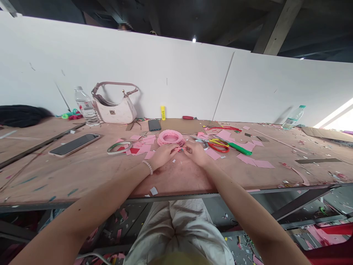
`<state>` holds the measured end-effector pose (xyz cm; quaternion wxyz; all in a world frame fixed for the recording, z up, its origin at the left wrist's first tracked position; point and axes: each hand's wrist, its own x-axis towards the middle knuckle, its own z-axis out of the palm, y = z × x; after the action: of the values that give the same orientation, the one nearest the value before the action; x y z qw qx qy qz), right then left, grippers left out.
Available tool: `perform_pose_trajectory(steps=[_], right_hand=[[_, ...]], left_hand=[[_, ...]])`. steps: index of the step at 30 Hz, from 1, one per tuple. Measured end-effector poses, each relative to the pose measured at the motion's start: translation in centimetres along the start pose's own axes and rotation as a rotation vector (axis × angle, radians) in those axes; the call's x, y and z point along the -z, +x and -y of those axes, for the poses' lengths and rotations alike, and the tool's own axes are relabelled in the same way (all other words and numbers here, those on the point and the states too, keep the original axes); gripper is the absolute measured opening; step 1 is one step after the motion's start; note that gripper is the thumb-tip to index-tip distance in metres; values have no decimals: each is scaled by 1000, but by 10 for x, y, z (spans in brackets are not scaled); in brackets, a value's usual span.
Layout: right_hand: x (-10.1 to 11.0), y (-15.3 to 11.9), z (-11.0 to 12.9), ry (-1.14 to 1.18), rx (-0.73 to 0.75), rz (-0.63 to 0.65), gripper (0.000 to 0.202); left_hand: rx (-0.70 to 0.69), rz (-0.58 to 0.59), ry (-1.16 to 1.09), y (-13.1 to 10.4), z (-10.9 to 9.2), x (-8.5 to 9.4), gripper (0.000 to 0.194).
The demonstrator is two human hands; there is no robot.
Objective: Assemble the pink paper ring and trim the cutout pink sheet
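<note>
My left hand (163, 155) and my right hand (196, 152) meet at the middle of the table, fingertips pinched together. A small pink piece (179, 148), which looks like paper, shows between them; its shape is mostly hidden by my fingers. Just beyond my hands lies a pink ring-shaped object (168, 134) with a ruffled rim. Pink paper squares (143, 148) are scattered to its left, along with a roll of tape (119, 148). Close by my right hand are scissors with orange and yellow handles (219, 145) and a green comb-like tool (239, 148).
A phone (75, 144), a water bottle (87, 107) and a pale handbag (116, 110) stand or lie at left. Along the white partition (165, 62) are a yellow glue stick (163, 113), a dark flat device (154, 125) and a red-handled tool (188, 117). Another bottle (293, 118) leans at right.
</note>
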<state>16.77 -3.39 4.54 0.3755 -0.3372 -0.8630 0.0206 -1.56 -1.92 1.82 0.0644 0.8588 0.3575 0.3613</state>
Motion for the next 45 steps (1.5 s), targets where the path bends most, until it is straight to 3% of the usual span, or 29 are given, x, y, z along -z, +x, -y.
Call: perform_pose_trajectory(steps=[14,30,36,40,45], right_hand=[[2,0,3,-165,97,18,20],[0,0,0,-278,137,93,15],[-1,0,-2,-221,143,102,15],[-1,-1,-4,-70,-2,26,4],[1,-2,-6,47,-43,22,14]], left_hand=[[-13,-41,12,-1,0,-1,24],[-1,37,65,-1,-1,0,25],[3,34,60,-1,-1,0,23],[-1,34,5,0,0,0,26],[-49,12,-30,0,2,0,24]])
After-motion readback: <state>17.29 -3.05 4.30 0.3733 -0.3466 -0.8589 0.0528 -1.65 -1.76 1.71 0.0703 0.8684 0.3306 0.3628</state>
